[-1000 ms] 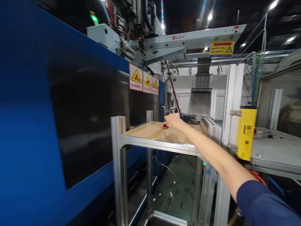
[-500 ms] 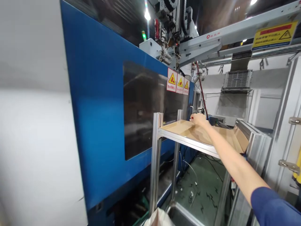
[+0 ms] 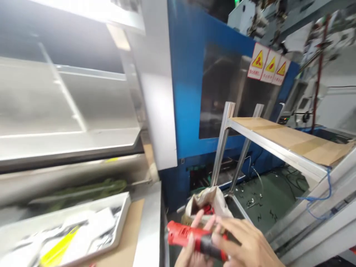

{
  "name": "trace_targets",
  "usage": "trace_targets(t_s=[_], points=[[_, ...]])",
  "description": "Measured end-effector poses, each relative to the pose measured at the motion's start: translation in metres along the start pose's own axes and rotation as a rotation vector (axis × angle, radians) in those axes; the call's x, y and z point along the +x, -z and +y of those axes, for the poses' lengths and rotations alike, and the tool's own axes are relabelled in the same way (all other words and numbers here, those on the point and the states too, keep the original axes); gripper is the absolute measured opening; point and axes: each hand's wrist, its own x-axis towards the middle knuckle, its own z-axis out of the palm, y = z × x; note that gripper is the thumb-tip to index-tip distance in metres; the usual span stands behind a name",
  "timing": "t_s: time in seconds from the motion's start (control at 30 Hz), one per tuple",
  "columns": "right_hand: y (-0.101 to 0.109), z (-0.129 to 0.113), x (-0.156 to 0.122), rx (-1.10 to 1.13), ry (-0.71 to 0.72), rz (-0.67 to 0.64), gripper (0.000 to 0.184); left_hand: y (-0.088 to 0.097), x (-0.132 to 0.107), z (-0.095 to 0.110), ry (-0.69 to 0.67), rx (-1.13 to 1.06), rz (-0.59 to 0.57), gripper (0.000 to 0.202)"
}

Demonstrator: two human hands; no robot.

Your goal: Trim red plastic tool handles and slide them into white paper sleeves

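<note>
At the bottom of the view, I hold a red and black plastic hand tool (image 3: 198, 241), shaped like a short cylinder, across both of my hands. My right hand (image 3: 244, 243) covers its dark right end from above, the fingers curled over it in a closed grip. My left hand (image 3: 191, 246) comes up from below, with its fingertips pressed against the red body, so this grip also pinches the tool; most of this hand is cut off by the picture's lower edge. The tool lies almost level, its red end pointing left, and it is blurred. Just behind it stands an open, crumpled brown paper bag (image 3: 208, 202) with something red inside that I cannot make out. To the right, a silver aluminium frame bench topped with a flat sheet of brown cardboard (image 3: 289, 139) stands above a dark green floor (image 3: 267, 193) scattered with cables and small scraps. Behind the bench rises a large blue machine with a dark window panel (image 3: 189, 92), bearing three red and white warning signs with yellow triangles (image 3: 268, 65). At lower left, a shallow white tray holding blurred white and yellow pieces (image 3: 69, 233) sits beside another strip of cardboard.
</note>
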Motion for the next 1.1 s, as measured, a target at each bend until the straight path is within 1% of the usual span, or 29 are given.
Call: trace_targets(t_s=[0.03,0.07,0.1,0.13,0.17,0.2,0.23,0.27,0.33,0.4,0.47,0.53,0.63,0.73,0.83,0.93,1.0,1.1], points=[[-0.009,0.0,-0.016,0.068,-0.059,0.061,0.071,-0.002,-0.013,-0.005,-0.06,-0.007,0.038,0.035],[-0.018,-0.001,-0.032,0.16,-0.165,0.109,0.072,-0.004,-0.025,-0.011,-0.129,-0.002,0.094,0.029],[-0.025,-0.003,-0.047,0.27,-0.292,0.134,0.063,-0.007,-0.037,-0.018,-0.197,0.008,0.153,0.025],[-0.031,-0.006,-0.061,0.389,-0.425,0.129,0.049,-0.009,-0.049,-0.027,-0.26,0.022,0.209,0.022],[-0.038,-0.011,-0.072,0.514,-0.534,0.107,0.036,-0.012,-0.059,-0.036,-0.311,0.038,0.261,0.022],[-0.043,-0.018,-0.081,0.635,-0.613,0.074,0.028,-0.016,-0.069,-0.045,-0.353,0.06,0.305,0.023],[-0.049,-0.026,-0.088,0.749,-0.663,0.04,0.027,-0.02,-0.078,-0.054,-0.385,0.087,0.339,0.025],[-0.053,-0.035,-0.093,0.86,-0.694,0.017,0.03,-0.025,-0.085,-0.063,-0.407,0.115,0.365,0.027],[-0.059,-0.052,-0.098,1.076,-0.735,0.016,0.037,-0.035,-0.099,-0.078,-0.424,0.159,0.4,0.031],[-0.06,-0.065,-0.102,1.264,-0.773,0.003,0.041,-0.044,-0.111,-0.09,-0.432,0.196,0.413,0.032],[-0.058,-0.074,-0.105,1.379,-0.816,-0.01,0.042,-0.051,-0.121,-0.099,-0.445,0.242,0.426,0.031],[-0.055,-0.079,-0.11,1.436,-0.838,-0.017,0.044,-0.056,-0.13,-0.106,-0.457,0.302,0.453,0.029],[-0.053,-0.083,-0.119,1.475,-0.821,0.004,0.043,-0.059,-0.14,-0.114,-0.438,0.347,0.481,0.026],[-0.053,-0.086,-0.125,1.479,-0.808,0.032,0.04,-0.059,-0.146,-0.118,-0.42,0.386,0.471,0.024],[-0.055,-0.087,-0.128,1.471,-0.752,0.028,0.04,-0.056,-0.153,-0.12,-0.432,0.488,0.423,0.017],[-0.063,-0.089,-0.128,1.488,-0.664,0.003,0.039,-0.054,-0.164,-0.115,-0.481,0.664,0.364,0.01],[-0.071,-0.092,-0.128,1.514,-0.619,-0.002,0.04,-0.053,-0.174,-0.109,-0.506,0.836,0.364,0.006],[-0.084,-0.101,-0.126,1.544,-0.582,0.024,0.043,-0.055,-0.191,-0.099,-0.504,1.064,0.372,0.006]])
